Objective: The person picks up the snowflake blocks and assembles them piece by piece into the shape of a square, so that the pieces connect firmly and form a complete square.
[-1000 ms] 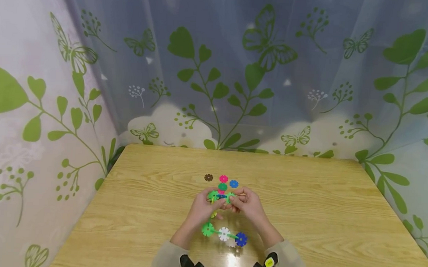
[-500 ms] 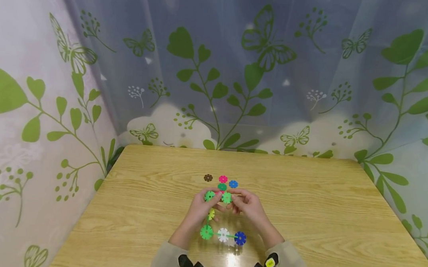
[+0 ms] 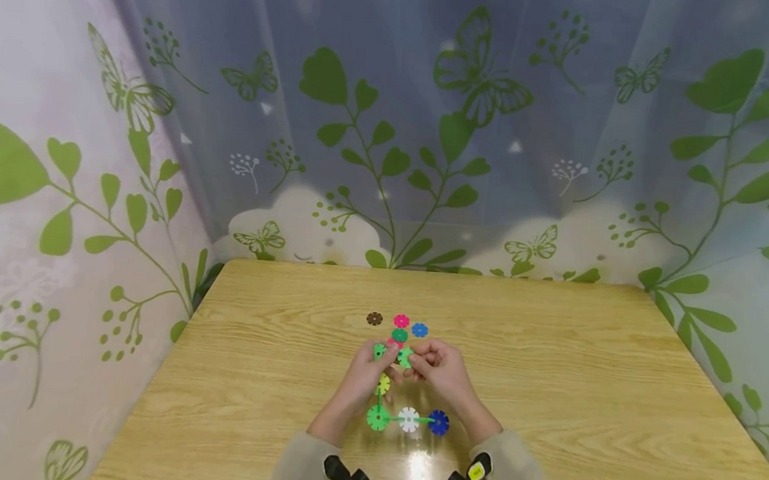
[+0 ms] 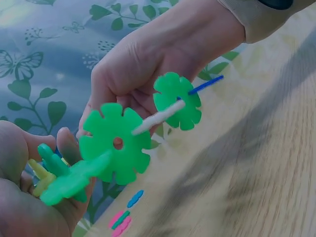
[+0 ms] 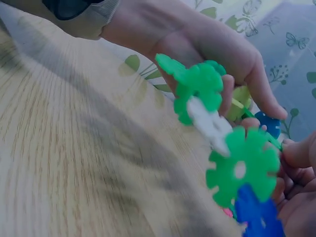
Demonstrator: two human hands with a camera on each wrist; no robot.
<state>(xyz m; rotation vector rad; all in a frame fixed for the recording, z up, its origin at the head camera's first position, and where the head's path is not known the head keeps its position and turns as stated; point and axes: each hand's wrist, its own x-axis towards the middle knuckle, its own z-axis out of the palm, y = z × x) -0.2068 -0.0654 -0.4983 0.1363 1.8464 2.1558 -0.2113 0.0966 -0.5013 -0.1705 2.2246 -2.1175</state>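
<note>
Slotted snowflake discs are joined into a chain. My left hand grips its upper part, where a green disc and a yellow disc show. Between the thumb and fingers of my right hand another green disc is pinched. A blue disc sits at the left fingertips in the right wrist view, touching that green disc's edge. Below the hands, the chain runs rightward through a green disc, a white disc and a dark blue disc. Fingers hide some of the joints.
Loose discs lie on the wooden table beyond the hands: brown, pink, blue and dark green. Another pink disc is partly covered by the left hand. A patterned curtain stands behind the table.
The green disc at the right fingers has shifted slightly left, close to the left thumb. The chain's lower row has turned a little and now hangs level. Both hands stay in nearly the same place.
</note>
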